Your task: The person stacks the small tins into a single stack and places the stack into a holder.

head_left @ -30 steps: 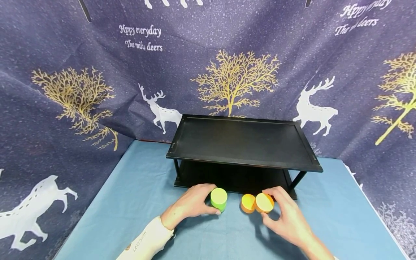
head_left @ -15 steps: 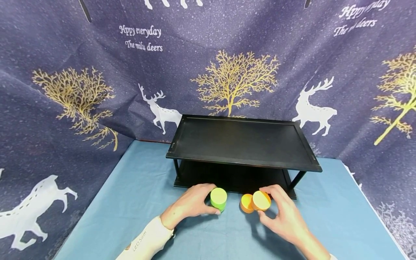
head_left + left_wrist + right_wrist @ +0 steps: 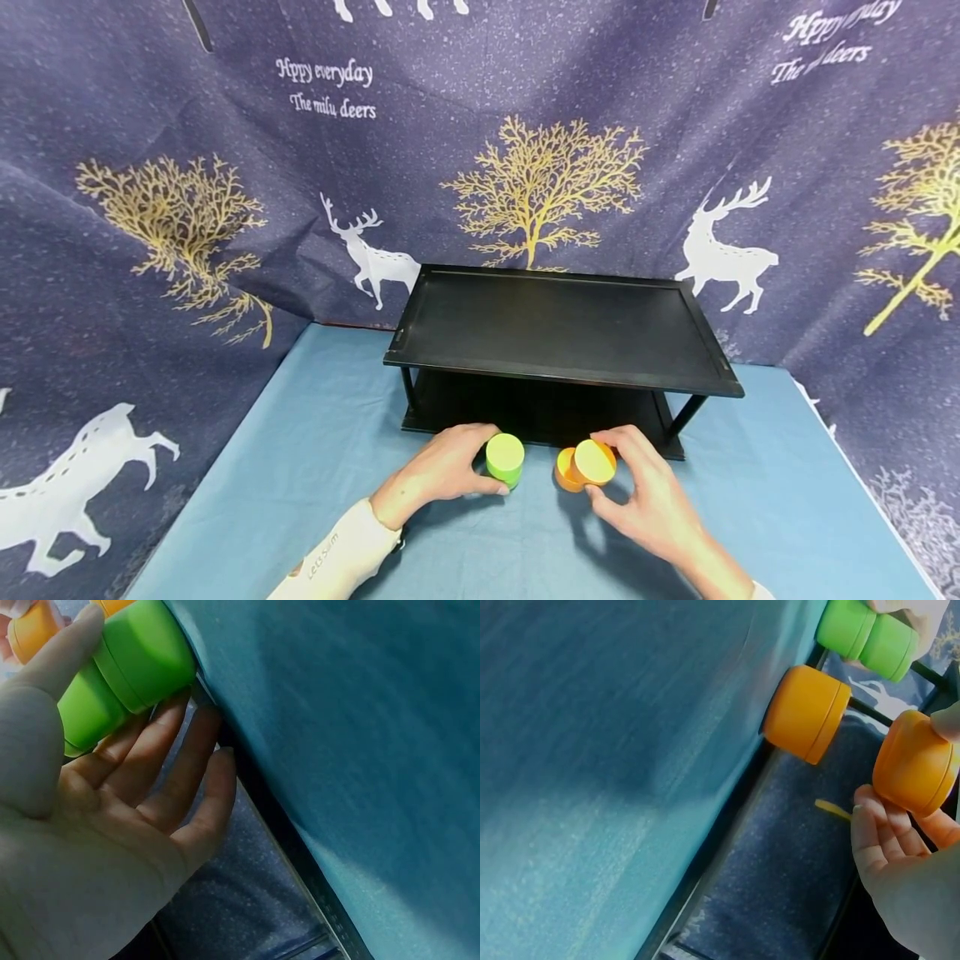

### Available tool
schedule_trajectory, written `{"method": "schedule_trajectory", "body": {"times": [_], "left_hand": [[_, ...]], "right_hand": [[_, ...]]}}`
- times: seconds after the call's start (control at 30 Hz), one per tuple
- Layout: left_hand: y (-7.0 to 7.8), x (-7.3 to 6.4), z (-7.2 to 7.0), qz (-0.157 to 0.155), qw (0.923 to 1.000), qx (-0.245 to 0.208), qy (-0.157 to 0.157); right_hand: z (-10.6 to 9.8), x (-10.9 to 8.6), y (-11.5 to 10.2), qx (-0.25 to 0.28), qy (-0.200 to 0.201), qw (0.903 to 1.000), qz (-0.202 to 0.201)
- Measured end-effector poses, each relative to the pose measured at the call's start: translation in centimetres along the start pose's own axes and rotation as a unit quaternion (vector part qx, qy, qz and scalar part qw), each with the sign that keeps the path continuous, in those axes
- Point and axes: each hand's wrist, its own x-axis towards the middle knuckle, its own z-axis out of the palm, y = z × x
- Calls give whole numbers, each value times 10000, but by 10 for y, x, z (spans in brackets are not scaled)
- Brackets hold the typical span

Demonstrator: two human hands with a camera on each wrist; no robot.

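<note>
My left hand [image 3: 446, 465] grips a stack of two small round green tubs [image 3: 504, 461], thumb at the near side and fingers at the far side. The left wrist view shows the lower green tub [image 3: 150, 656] against the blue cloth and the upper one [image 3: 91, 709] on it. In my right hand [image 3: 660, 500] is a round orange tub [image 3: 596, 462], pinched between thumb and fingers. A second orange tub [image 3: 567, 472] stands on the cloth, partly covered by the held one in the head view. From the right wrist, a gap shows between the held orange tub [image 3: 915, 761] and the standing one [image 3: 806, 714].
Just behind the hands stands a black two-tier rack [image 3: 562, 329], its lower shelf [image 3: 480, 408] in shadow. A blue cloth [image 3: 315, 425] covers the table. A dark printed curtain [image 3: 420, 167] with deer and trees hangs behind and at the sides.
My right hand has carried the held orange tub a little to the left, so it covers more of the standing one. My left hand and the green tubs have stayed in place.
</note>
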Motion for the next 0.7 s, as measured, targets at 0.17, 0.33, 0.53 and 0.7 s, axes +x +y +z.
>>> {"method": "schedule_trajectory", "body": {"times": [0.17,0.33,0.53,0.7], "left_hand": [[0,0,0,-60,10000,-31,-29],[1,-1,0,-45,10000,-28,6],[1,-1,0,-25,10000,-9,34],[0,0,0,-13,10000,16,26]], "right_hand": [[2,2,-2,62,-18,10000,-38],[5,3,-5,136,6,9998,-128],[9,6,-9,228,50,9994,-247],[12,7,-13,299,30,9992,-280]]}}
